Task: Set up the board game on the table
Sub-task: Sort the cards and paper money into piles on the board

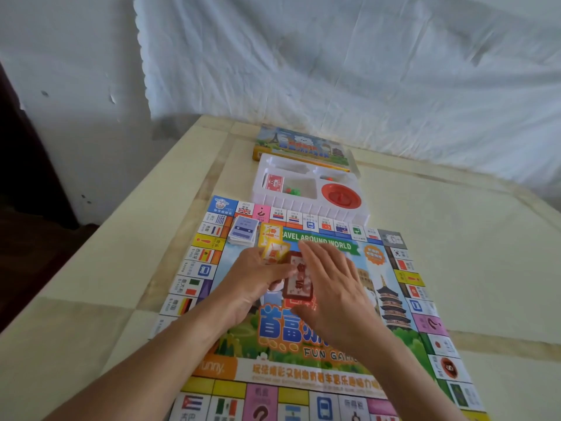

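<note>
Two hands: both work at mid-frame over the board's centre, close together, with a small stack of cards between them.
Left hand (258, 279): its fingers curl round a few yellow cards (272, 253) that stick out past the fingertips. They are blurred, so I cannot tell how many.
Right hand (329, 282): its fingers are straight and together, lying flat against the right edge of the red-framed cards (299, 279); it grasps nothing.
Handling: the cards look light, thin and glossy, so I judge they slide and fan easily. They are best taken by the long edges, squared between both hands and set down as one block.
Blue deck (243, 230): a neat stack on the board, just to the upper left of the hands, beside a loose yellow card (270, 233).
Board (303, 372): a thin printed sheet lying unfolded across the lower centre of the frame. Flag squares run round its rim and "TRAVEL AROUND WORLD" crosses the top. It looks paper-soft and likely to shift under a push.
Tray (306, 208): white moulded plastic at the board's far edge, holding a red spinner (341, 196), red notes (274, 181) and small coloured pieces (290, 189).
Box lid (299, 145): just behind the tray, at upper centre.
Table (455, 238): pale and smooth — everything rests on it.
</note>
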A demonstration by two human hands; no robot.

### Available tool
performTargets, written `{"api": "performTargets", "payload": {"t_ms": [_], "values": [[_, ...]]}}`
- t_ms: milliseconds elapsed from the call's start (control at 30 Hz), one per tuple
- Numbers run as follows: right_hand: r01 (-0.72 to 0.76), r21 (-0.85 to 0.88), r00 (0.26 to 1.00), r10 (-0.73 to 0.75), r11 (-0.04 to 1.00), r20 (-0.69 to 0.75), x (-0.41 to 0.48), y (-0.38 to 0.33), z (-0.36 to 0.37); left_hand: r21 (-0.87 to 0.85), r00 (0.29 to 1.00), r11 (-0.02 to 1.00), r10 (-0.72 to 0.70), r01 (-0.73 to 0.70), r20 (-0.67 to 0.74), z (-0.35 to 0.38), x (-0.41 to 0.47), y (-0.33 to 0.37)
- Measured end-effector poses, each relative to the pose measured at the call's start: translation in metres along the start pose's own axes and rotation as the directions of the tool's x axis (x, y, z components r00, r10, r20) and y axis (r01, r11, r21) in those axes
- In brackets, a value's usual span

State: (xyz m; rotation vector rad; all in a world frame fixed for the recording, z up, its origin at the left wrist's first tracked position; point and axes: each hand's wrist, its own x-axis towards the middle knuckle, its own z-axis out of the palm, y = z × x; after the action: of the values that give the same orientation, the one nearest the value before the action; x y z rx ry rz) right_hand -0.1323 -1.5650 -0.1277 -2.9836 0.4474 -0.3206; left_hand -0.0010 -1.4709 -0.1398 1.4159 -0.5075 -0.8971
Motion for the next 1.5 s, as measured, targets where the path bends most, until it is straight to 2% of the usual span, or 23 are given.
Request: {"api": "performTargets", "payload": {"t_ms": [133, 167, 233, 333, 400, 500, 700, 867, 1000, 1067, 1133, 1200, 1400, 1500], "values": [[0.052, -0.069, 0.997, -0.056, 0.996, -0.056, 0.005, 0.001, 0.001, -0.052, 0.999, 0.999, 0.001, 0.002, 0.044, 0.0, 0.0, -0.002], [0.04, -0.021, 0.996, -0.042, 0.999, -0.073, 0.006, 0.001, 0.0, -0.096, 0.998, 0.995, -0.008, 0.014, 0.062, -0.001, 0.001, -0.002], [-0.027, 0.182, 0.998, 0.037, 0.983, -0.052, 0.008, 0.001, -0.005, -0.25, 0.986, 0.964, -0.055, 0.094, 0.157, -0.005, 0.003, -0.003], [-0.084, 0.435, 0.994, 0.106, 0.897, -0.027, 0.009, 0.001, -0.012, -0.392, 0.912, 0.878, -0.109, 0.275, 0.396, -0.012, 0.003, -0.002], [-0.084, 0.516, 0.994, 0.107, 0.852, -0.016, 0.009, 0.0, -0.016, -0.417, 0.863, 0.849, -0.085, 0.324, 0.498, -0.014, 0.002, -0.002], [-0.076, 0.541, 0.996, 0.086, 0.837, 0.007, 0.01, -0.001, -0.021, -0.448, 0.848, 0.829, -0.058, 0.335, 0.527, -0.014, 0.002, -0.002], [-0.055, 0.467, 0.998, 0.054, 0.883, 0.016, 0.014, -0.003, -0.027, -0.515, 0.88, 0.797, -0.043, 0.316, 0.473, -0.016, 0.001, -0.002], [0.032, 0.35, 0.999, -0.017, 0.936, -0.045, 0.02, -0.003, -0.028, -0.524, 0.895, 0.797, -0.044, 0.299, 0.444, -0.016, 0.0, 0.001], [0.057, 0.348, 0.998, -0.05, 0.936, -0.03, 0.028, 0.002, -0.026, -0.533, 0.906, 0.795, -0.048, 0.29, 0.421, -0.017, 0.001, 0.0], [0.017, 0.367, 1.0, -0.017, 0.93, -0.005, 0.04, 0.012, -0.023, -0.501, 0.941, 0.834, -0.06, 0.231, 0.333, -0.015, 0.002, 0.004], [-0.064, 0.356, 0.998, 0.054, 0.932, 0.039, 0.055, 0.03, -0.018, -0.443, 0.988, 0.888, -0.073, 0.126, 0.134, -0.015, 0.006, 0.006], [-0.123, 0.268, 0.989, 0.097, 0.955, 0.11, 0.072, 0.048, -0.012, -0.462, 0.998, 0.886, -0.054, 0.04, -0.016, -0.018, 0.01, 0.008], [-0.15, 0.129, 0.948, 0.105, 0.98, 0.301, 0.111, 0.063, 0.003, -0.548, 0.984, 0.836, -0.065, -0.037, -0.165, -0.022, 0.012, 0.01], [-0.135, 0.077, 0.926, 0.099, 0.988, 0.363, 0.122, 0.063, 0.006, -0.587, 0.977, 0.809, -0.089, -0.041, -0.191, -0.025, 0.014, 0.01]]}}
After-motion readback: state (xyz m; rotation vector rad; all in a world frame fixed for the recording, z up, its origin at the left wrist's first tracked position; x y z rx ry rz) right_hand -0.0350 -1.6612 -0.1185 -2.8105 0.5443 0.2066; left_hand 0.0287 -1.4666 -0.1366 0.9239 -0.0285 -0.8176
